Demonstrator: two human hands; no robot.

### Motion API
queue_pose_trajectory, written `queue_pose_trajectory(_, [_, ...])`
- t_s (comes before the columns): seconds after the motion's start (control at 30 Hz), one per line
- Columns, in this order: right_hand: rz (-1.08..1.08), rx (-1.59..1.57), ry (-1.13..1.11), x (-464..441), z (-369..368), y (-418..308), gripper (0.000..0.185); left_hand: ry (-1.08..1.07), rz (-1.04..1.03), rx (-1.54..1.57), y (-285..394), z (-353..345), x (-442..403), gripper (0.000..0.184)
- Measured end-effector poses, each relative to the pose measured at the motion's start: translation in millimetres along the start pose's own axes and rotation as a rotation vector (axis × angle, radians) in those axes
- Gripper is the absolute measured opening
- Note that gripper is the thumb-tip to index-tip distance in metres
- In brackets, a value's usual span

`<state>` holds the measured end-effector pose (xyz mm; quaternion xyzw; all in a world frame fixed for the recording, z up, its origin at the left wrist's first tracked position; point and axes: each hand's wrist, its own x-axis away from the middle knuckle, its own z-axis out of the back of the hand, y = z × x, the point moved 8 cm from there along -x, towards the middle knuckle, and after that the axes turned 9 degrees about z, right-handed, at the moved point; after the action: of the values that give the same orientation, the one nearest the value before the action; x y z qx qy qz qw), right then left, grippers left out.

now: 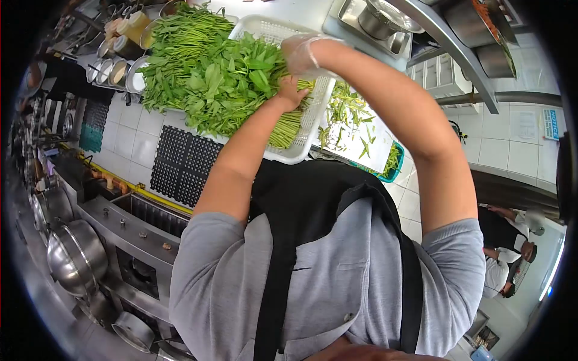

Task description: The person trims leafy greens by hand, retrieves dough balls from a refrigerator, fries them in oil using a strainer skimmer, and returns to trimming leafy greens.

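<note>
A large heap of long-stemmed leafy greens [211, 78] fills and overhangs a white plastic basket [322, 114] on the counter. My left hand [291, 95], bare, is at the heap's right side, its fingers closed round some of the stems. Just above it, my right hand [299, 55] wears a clear plastic glove and bends down over the basket's right part. The right fingers are mostly hidden by the hand itself and the glove, so their grip does not show. Cut stem ends [285, 132] point toward the basket's near edge.
Trimmed leaves and stem scraps lie on a white board [376, 141]; a teal basket [394, 162] beneath its edge holds more scraps. Sauce containers [120, 72] stand left, a metal pot [376, 24] at the back. Stove and pans [78, 253] are lower left. Another person [506, 240] is far right.
</note>
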<state>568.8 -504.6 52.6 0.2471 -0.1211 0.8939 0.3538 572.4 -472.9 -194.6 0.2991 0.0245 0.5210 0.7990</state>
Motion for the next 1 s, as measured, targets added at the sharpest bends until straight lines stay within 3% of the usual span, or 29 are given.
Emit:
queue_pose_trajectory(0.03, [0.001,0.008,-0.003,7,8,9,0.032,0.097,0.017,-0.025,3,7,8,0.085])
queue_pose_trajectory(0.1, [0.566,0.618,-0.243,27,1,-5,0.029,0.2,0.039,-0.044,3,13,10,0.088])
queue_pose_trajectory(0.17, [0.185,0.104,-0.025,43,13,59,0.024,0.146,-0.022,-0.007,-1,6,2,0.082])
queue_pose_trajectory(0.23, [0.095,-0.044,-0.059,78,36,71,0.018,0.085,-0.013,-0.047,-8,-4,-5,0.084])
queue_pose_trajectory(0.33, [0.046,-0.155,-0.126,132,41,59,0.014,-0.006,-0.015,-0.115,-16,-20,-10,0.085])
queue_pose_trajectory(0.37, [-0.152,-0.073,-0.058,150,43,67,0.012,-0.03,-0.022,-0.139,-18,-26,-10,0.086])
queue_pose_trajectory(0.4, [-0.354,0.005,0.01,171,46,74,0.023,-0.048,-0.027,-0.16,-20,-31,-11,0.087])
queue_pose_trajectory(0.43, [-0.366,-0.003,0.013,186,46,68,0.023,-0.058,-0.038,-0.198,-21,-36,-14,0.087])
queue_pose_trajectory(0.5, [-0.443,-0.201,0.235,235,54,62,0.029,-0.069,-0.052,-0.284,-27,-50,-23,0.089])
queue_pose_trajectory(0.6, [-0.632,-0.495,0.198,296,49,39,0.038,-0.021,-0.083,-0.493,-48,-82,-44,0.091])
queue_pose_trajectory(0.63, [-0.681,-0.43,0.202,315,46,43,0.045,-0.026,-0.1,-0.496,-29,-64,-31,0.091])
queue_pose_trajectory(0.7, [-0.754,-0.47,0.299,351,35,34,0.043,0.306,-0.159,-0.228,15,36,20,0.088])
queue_pose_trajectory(0.77, [-0.768,-0.605,0.402,384,24,28,0.046,0.315,-0.171,-0.232,11,36,12,0.086])
queue_pose_trajectory(0.93, [-0.883,-0.861,0.734,437,-70,22,0.058,0.314,-0.225,-0.26,32,39,19,0.08])
queue_pose_trajectory(0.97, [-0.914,-0.953,0.734,433,-101,26,0.058,0.401,-0.256,-0.204,43,44,26,0.059])
queue_pose_trajectory(1.0, [-0.941,-1.048,0.73,425,-141,30,0.059,0.396,-0.252,-0.202,54,47,30,0.059])
